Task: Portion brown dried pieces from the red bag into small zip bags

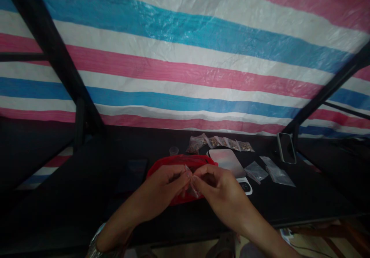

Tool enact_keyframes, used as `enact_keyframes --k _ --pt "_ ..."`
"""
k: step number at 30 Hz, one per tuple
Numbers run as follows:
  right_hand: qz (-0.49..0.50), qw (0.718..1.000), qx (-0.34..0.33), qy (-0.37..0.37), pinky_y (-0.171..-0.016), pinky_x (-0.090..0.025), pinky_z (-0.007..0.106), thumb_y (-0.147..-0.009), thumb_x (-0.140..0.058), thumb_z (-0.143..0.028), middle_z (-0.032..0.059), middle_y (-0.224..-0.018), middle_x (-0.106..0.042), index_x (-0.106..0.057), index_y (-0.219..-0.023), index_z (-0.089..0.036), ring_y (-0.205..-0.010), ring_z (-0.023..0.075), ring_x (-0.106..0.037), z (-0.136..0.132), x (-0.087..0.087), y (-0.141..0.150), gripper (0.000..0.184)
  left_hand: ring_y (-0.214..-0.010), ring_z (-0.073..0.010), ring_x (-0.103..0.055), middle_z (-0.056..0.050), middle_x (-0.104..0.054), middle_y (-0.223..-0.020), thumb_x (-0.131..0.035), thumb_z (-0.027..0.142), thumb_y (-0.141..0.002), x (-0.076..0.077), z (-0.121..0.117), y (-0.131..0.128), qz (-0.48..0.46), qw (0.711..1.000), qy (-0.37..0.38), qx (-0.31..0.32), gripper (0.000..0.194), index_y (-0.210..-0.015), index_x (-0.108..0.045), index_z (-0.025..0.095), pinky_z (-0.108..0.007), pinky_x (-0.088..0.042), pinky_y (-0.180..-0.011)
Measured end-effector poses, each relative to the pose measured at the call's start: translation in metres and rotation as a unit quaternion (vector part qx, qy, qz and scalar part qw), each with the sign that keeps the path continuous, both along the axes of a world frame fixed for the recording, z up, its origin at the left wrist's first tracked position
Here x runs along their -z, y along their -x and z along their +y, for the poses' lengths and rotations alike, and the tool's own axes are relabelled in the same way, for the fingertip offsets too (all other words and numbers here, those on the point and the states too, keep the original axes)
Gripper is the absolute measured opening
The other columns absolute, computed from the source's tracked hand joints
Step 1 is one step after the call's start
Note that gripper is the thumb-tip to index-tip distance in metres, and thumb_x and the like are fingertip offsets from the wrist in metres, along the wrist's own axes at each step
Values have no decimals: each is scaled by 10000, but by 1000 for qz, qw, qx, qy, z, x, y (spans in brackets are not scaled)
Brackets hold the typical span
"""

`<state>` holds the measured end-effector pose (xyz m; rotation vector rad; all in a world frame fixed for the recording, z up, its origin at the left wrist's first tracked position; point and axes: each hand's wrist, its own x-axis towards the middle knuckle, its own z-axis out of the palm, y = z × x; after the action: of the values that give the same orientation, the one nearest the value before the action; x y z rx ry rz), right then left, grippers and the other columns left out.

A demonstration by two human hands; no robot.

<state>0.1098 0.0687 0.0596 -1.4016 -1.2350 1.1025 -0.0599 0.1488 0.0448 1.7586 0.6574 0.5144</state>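
Note:
My left hand (166,185) and my right hand (216,188) meet in front of me over a black table (303,200). Both pinch the top of a small clear plastic bag (191,183) between thumb and fingers. Directly beneath and behind the hands lies a red plastic bag (180,162). What the small bag contains is too small to make out.
A small scale (231,165) with a shiny platform sits right of the red bag. Empty clear bags (267,172) lie further right, near a phone (286,147). Several filled small bags (219,143) and a tiny clear cup (174,150) line the back. A striped tarp hangs behind.

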Motion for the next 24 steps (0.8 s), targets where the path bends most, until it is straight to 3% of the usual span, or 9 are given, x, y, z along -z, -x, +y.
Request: enact_keyframes --k 4,7,10,13,15,18,21,24 --pt "-141 985 90 -47 -652 -489 290 -935 -669 -372 24 -772 -700 -680 -805 -221 -702 182 -625 -1 -2 -6 200 -626 -144 -419 42 -506 -662 -497 486 -990 -5 -6 2 28 999 -34 -31 407 -680 -548 227 -284 -320 -595" --pt "-161 980 93 -73 -677 -511 294 -961 -648 -393 21 -782 -690 -671 -847 -225 -708 182 -630 -1 -1 -11 204 -644 -153 -480 29 -576 -671 -523 462 -964 -5 -13 -2 46 994 -60 -80 384 -663 -548 225 -294 -337 -625" --pt "-94 987 96 -88 -735 -548 311 -942 -692 -528 24 -816 -690 -654 -864 -230 -766 194 -660 -2 8 -12 311 -695 -162 -550 16 -646 -717 -511 423 -981 -6 -16 -7 37 990 -75 -110 364 -686 -579 220 -299 -372 -680" --pt "50 991 121 -19 -739 -595 358 -818 -787 -698 42 -970 -735 -673 -1071 -250 -806 219 -708 -3 20 -10 527 -690 -153 -557 21 -646 -716 -488 394 -1018 -7 -16 -12 13 986 -95 -139 367 -711 -587 218 -288 -383 -676" --pt "175 975 124 62 -725 -617 380 -771 -811 -741 63 -1086 -760 -650 -1228 -274 -824 235 -741 -2 24 -10 673 -672 -145 -545 29 -632 -711 -479 376 -1038 -7 -15 -15 -5 985 -112 -130 361 -729 -583 220 -279 -385 -654" --pt "311 938 85 126 -817 -627 367 -776 -851 -667 95 -1137 -784 -703 -1177 -235 -956 248 -766 4 24 -12 608 -754 -153 -595 19 -664 -789 -473 302 -1056 -4 -12 -16 -17 985 -149 -88 309 -792 -611 220 -277 -428 -709" --pt "324 936 113 83 -908 -621 359 -728 -938 -518 85 -1181 -791 -736 -1101 -222 -1062 250 -758 12 20 -16 518 -935 -200 -630 -14 -687 -870 -497 212 -1048 4 -5 -15 27 965 -238 -103 281 -793 -614 207 -330 -466 -871" --pt "236 955 179 3 -902 -631 362 -705 -963 -483 60 -1198 -794 -719 -1163 -248 -1066 254 -763 19 20 -20 569 -1064 -259 -615 -51 -730 -979 -532 210 -1054 13 4 -11 113 940 -296 -125 228 -881 -680 192 -425 -474 -985"
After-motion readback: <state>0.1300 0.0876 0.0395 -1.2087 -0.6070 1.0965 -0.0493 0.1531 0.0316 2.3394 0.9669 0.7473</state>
